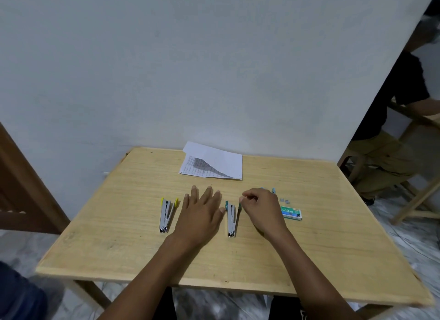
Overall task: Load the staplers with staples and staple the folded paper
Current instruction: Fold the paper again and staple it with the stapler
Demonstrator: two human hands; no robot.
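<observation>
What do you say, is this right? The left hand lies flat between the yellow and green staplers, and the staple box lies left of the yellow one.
No: in the head view the box lies right of the green stapler, past the right hand. The left hand does lie flat between the yellow stapler and the green one.

looks like a plain room in someone's home tbh: small light-wood table pushed against a bare white wall, marble-pattern floor, brown wooden door on the left, another person sat at wooden furniture off right
</observation>
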